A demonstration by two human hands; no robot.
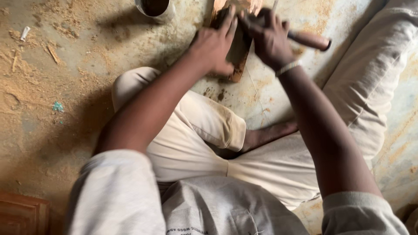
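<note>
I sit on the floor with a narrow wooden board lying in front of my legs. A dark flat stone rests on the board. My left hand lies on the stone and board, fingers spread and pressing down. Just to its right, my right hand grips a tool with a brown wooden handle; the handle sticks out to the right. The tool's working end is hidden under my fingers, over the stone. A metal bracelet circles my right wrist.
A round metal cup stands on the floor at the top, left of the board. Sawdust and wood chips cover the floor on the left. My bent legs in pale trousers fill the middle. A reddish wooden piece sits bottom left.
</note>
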